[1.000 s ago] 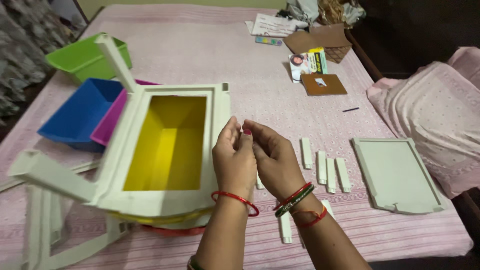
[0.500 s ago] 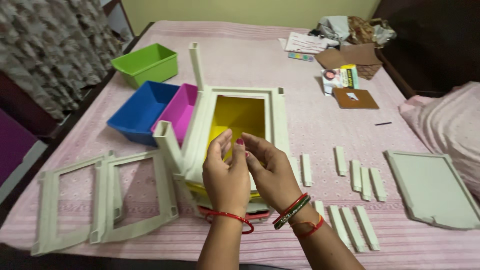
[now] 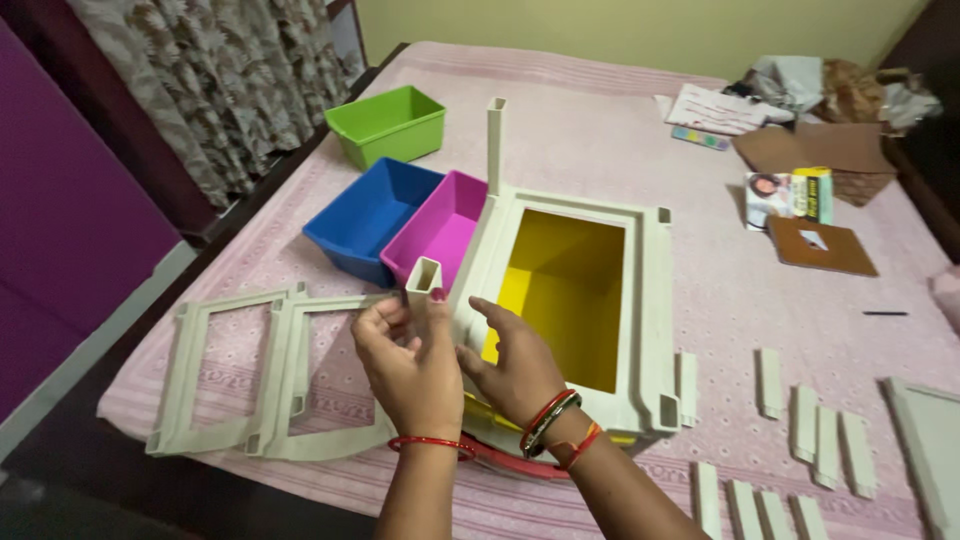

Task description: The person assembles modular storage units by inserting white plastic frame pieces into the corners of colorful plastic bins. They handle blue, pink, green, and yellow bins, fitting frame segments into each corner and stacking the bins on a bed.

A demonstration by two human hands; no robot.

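My left hand (image 3: 410,365) is closed around a cream hollow post (image 3: 423,278) that stands upright at the near left corner of a cream plastic frame (image 3: 655,300). Beside it, my right hand (image 3: 510,365) rests with spread fingers against the frame's near left edge. A yellow bin (image 3: 560,290) sits inside the frame. Another cream post (image 3: 495,140) stands upright at the frame's far left corner. A red piece (image 3: 505,462) shows under the frame's near edge.
Blue (image 3: 365,215), pink (image 3: 440,225) and green (image 3: 388,122) bins lie left of the frame. Two flat cream frames (image 3: 235,375) lie at the near left. Several short cream posts (image 3: 810,420) and a cream panel (image 3: 930,440) lie right. Papers, boxes and a brown card (image 3: 820,245) sit at the far right.
The view has swung left and drawn back. My hands have moved from in front of the yellow bin to the frame's near left corner, where the left hand now grips the post.
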